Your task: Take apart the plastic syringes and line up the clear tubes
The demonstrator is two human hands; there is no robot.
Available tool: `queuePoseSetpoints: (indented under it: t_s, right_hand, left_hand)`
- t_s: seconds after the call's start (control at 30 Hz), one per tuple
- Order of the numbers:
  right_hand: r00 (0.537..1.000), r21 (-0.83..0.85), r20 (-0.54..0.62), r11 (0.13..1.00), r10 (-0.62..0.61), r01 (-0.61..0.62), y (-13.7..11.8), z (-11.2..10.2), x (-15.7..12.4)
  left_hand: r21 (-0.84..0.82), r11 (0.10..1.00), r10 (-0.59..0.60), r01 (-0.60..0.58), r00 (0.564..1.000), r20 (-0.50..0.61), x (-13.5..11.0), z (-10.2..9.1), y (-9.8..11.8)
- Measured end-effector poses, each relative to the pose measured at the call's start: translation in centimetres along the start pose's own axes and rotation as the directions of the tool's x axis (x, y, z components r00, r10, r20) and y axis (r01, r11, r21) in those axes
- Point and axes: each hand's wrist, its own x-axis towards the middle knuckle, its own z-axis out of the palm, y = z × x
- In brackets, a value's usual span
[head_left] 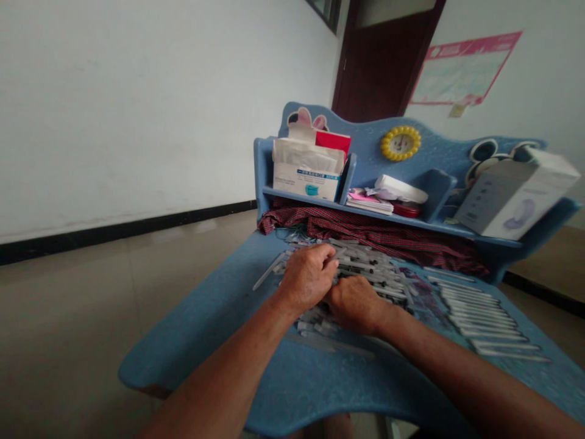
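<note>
My left hand (307, 275) is closed above a heap of pen parts (377, 268) at the middle of the blue desk, its thumb and fingertips pressed together. Close beside it, to the right and a little lower, my right hand (354, 303) is curled with the knuckles up. Whatever the fingers of either hand grip is too small or hidden to make out. The heap holds translucent barrels, caps and dark pieces, and part of it lies behind and beneath my hands. A row of whitish pens (484, 317) lies side by side at the right.
Along the back of the blue desk (201, 323) runs a shelf with a mask box (308, 174), papers (370, 203) and a tilted white box (512, 195). A bunched checked cloth (365, 230) lies beneath the shelf. The desk's front edge curves inward.
</note>
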Motion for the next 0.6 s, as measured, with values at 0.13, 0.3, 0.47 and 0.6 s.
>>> queuePoseSetpoints:
  t_s: [0.13, 0.3, 0.47, 0.6]
  right_hand:
    - [0.998, -0.017, -0.052, 0.999, -0.042, 0.041, 0.2, 0.2, 0.0]
    - [0.97, 0.079, -0.242, 0.996, -0.028, 0.048, 1.3, 0.3, -1.1]
    - [0.904, 0.39, -0.396, 0.921, 0.163, 0.005, 3.3, 0.6, -3.9]
    - [0.84, 0.534, -0.471, 0.845, 0.269, 0.029, 4.1, 1.8, -5.5]
  left_hand:
    - [0.008, 1.0, -0.001, 0.001, 1.0, 0.003, 0.0, 0.0, 0.0]
    - [0.001, 1.0, -0.016, 0.016, 1.0, 0.004, 0.1, -0.2, 0.2]
    - [-0.281, 0.951, -0.09, 0.132, 0.983, 0.16, 0.1, -0.6, 0.5]
    - [-0.494, 0.819, -0.098, 0.292, 0.919, 0.381, -0.1, -0.4, 0.9]
